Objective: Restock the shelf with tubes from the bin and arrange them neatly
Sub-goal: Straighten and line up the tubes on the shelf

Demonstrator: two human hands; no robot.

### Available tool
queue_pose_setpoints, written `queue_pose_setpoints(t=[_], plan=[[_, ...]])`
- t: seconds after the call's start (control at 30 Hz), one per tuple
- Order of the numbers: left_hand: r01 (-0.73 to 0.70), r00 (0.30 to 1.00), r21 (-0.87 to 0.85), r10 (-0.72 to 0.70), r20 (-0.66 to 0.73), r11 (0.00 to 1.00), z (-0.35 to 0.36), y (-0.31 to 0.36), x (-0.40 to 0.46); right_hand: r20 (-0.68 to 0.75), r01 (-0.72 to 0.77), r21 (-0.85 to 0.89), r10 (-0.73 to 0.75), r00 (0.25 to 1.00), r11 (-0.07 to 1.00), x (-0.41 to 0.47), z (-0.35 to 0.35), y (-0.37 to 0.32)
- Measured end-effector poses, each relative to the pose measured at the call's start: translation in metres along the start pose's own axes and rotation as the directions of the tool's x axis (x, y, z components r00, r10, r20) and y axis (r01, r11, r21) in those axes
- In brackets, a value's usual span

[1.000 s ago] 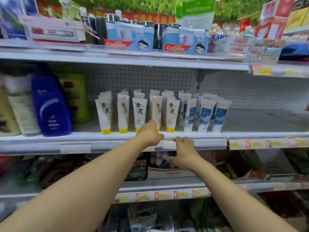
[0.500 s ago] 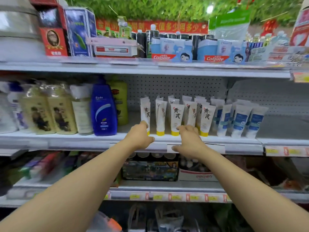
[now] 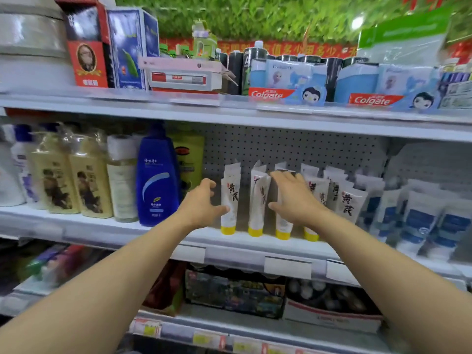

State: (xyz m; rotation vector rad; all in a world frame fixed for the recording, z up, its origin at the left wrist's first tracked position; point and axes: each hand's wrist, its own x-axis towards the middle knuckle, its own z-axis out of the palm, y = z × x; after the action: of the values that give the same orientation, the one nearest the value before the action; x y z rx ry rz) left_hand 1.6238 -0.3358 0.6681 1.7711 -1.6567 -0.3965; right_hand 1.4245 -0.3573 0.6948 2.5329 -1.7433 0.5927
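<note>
Shelving (image 3: 255, 247) fills the view, three tiers, white with price strips along the front edges. Your middle shelf holds the task's goods: a row of white tubes (image 3: 258, 200) with yellow caps standing cap-down, front ones in a line, more behind them, against a pegboard back (image 3: 281, 146). Right of them stand white tubes with blue labels (image 3: 419, 221), touching or nearly so, blurred. Left of the row sit a blue bottle (image 3: 157, 180), a green bottle (image 3: 190, 159) behind it, and yellowish bottles (image 3: 71, 180) further left. Top shelf carries toothpaste packs (image 3: 288, 83), a red box (image 3: 86, 44), a blue box (image 3: 130, 47). Lower shelf shows boxed goods (image 3: 235, 292), dim. Your left hand (image 3: 201, 203) sits just left of the leftmost tube (image 3: 229, 200), fingers spread and slightly curled, thumb tip touching the tube's side, not wrapped round it. Your right hand (image 3: 293, 198) lies flat with fingers extended over the third tube in the front row, covering most of it, fingertips reaching toward the second tube; whether it presses or only hovers, cannot tell. Hands are apart, two tubes between them.
</note>
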Motion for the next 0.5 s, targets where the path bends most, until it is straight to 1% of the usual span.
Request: queue_pose_setpoints(t=[0.13, 0.27, 0.33, 0.4, 0.5], plan=[[0.014, 0.998, -0.024, -0.016, -0.068, 1.0, 0.011, 0.003, 0.02, -0.011, 0.081, -0.018, -0.082, 0.997, 0.997, 0.028, -0.001, 0.009], [0.067, 0.991, -0.08, -0.075, -0.107, 0.995, 0.018, 0.008, 0.032, 0.099, 0.145, 0.013, -0.146, 0.984, 0.989, 0.046, 0.001, 0.011], [0.085, 0.99, -0.08, -0.094, -0.106, 0.993, 0.022, 0.009, 0.038, 0.143, 0.19, -0.023, -0.185, 0.972, 0.981, 0.05, 0.002, 0.011], [0.09, 0.992, -0.091, -0.097, -0.081, 0.992, 0.026, 0.008, 0.042, 0.15, 0.249, -0.097, -0.233, 0.961, 0.964, 0.055, 0.004, 0.012], [0.081, 0.994, -0.104, -0.088, -0.059, 0.991, 0.03, 0.005, 0.049, 0.156, 0.27, -0.195, -0.242, 0.958, 0.943, 0.063, 0.006, 0.011]])
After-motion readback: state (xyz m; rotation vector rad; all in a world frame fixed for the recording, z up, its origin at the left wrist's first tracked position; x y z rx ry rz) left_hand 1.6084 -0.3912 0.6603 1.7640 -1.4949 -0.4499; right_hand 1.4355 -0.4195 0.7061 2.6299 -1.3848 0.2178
